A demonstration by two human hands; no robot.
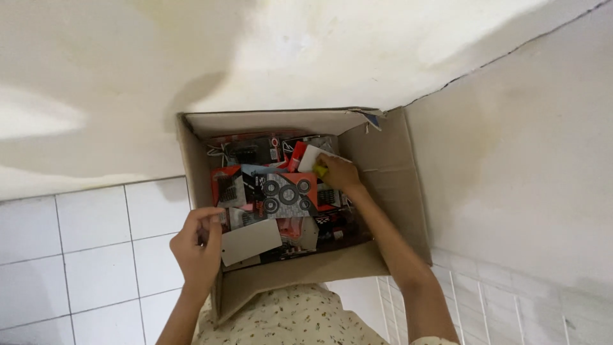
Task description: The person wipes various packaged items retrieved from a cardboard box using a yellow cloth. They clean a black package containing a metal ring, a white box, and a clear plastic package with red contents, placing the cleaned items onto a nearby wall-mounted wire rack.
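An open cardboard box is filled with several small packaged items in red, black and grey. My left hand is at the box's near left corner, pinching a flat pale grey card by its edge. My right hand reaches deep into the box, fingers closed on a small yellow-green item beside a white packet. A grey pack showing black rings lies in the middle, between my hands. A red pack sits to its left.
White tiles lie left of the box, and a cream plastered surface beyond it. A white wire rack shows at the lower right. Floral-print cloth is right under the box's near flap.
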